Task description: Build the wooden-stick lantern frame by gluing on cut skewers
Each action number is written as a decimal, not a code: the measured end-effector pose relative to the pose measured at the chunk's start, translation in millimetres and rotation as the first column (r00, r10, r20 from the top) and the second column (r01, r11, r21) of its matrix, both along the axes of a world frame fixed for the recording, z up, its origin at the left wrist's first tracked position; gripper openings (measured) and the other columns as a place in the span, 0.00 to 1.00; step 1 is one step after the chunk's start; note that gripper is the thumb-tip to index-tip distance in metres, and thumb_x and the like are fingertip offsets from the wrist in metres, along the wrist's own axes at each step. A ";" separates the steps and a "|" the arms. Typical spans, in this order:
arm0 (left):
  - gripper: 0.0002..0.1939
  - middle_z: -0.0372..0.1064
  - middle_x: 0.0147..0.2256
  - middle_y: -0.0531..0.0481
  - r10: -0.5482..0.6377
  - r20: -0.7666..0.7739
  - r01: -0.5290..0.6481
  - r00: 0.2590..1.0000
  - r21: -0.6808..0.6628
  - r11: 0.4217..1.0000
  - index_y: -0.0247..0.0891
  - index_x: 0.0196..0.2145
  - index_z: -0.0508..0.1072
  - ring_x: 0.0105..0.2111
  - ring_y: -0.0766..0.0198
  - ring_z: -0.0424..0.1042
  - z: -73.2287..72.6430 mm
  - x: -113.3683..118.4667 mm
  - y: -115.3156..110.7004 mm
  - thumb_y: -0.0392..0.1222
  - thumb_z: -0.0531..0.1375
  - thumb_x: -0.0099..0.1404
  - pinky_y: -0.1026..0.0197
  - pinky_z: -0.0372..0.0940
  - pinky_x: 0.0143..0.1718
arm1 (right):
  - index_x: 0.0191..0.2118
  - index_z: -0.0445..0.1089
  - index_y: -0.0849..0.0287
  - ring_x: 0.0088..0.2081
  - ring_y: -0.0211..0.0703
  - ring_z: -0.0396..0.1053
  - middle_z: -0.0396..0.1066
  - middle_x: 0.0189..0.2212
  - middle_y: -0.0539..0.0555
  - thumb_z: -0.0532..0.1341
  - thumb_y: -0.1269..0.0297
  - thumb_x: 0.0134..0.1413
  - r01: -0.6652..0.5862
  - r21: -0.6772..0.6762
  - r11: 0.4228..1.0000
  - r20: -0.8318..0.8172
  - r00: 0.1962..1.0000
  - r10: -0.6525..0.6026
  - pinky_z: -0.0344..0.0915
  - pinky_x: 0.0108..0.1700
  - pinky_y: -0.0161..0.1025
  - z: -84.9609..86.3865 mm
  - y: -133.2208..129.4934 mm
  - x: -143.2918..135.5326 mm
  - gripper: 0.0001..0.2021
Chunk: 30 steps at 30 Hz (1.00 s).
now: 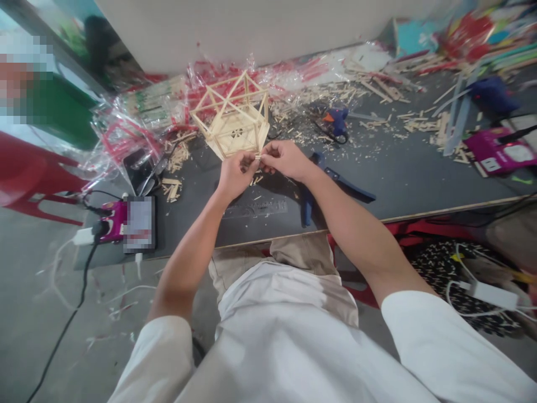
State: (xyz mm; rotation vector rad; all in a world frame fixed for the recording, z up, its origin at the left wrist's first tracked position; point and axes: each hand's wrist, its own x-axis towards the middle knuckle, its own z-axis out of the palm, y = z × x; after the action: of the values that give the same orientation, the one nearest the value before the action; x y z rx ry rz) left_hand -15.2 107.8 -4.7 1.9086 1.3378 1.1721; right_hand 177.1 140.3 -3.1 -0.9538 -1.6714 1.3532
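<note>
Near the table's front, my left hand [239,172] and my right hand [289,159] meet with their fingertips pinched together. Between them shows a small pale piece of wooden stick [258,157], partly hidden by the fingers. Just beyond my hands stands a frame of thin wooden sticks [226,103] on a flat wooden base, with a small dark pattern at the base's middle. Whether my fingers touch this frame I cannot tell. A dark blue cutter-like tool [308,204] lies beside my right wrist, partly covered by the forearm.
A blue glue gun [339,120] lies right of the frame among scattered stick bits. Plastic-wrapped stick bundles [146,106] line the back. Purple power strips [501,151] with cables sit at both ends. A phone [140,224] is at the left edge, and a red chair [37,168] stands beyond.
</note>
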 end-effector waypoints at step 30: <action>0.07 0.78 0.29 0.50 -0.033 -0.029 0.034 0.999 0.024 0.999 0.38 0.34 0.79 0.25 0.67 0.71 -1.1 -8.0 -0.8 0.45 0.67 0.64 0.64 0.67 0.29 | 0.33 0.69 0.55 0.26 0.38 0.70 0.74 0.25 0.48 0.67 0.70 0.57 -0.028 0.009 1.000 0.035 0.999 0.028 0.67 0.31 0.37 11.6 -9.1 -1.5 0.06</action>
State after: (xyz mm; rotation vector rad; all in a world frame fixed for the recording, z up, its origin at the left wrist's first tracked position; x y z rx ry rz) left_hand -23.2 107.1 -5.8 1.9644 1.3068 1.1543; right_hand 175.6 131.1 8.5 -0.9572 -1.7215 1.3533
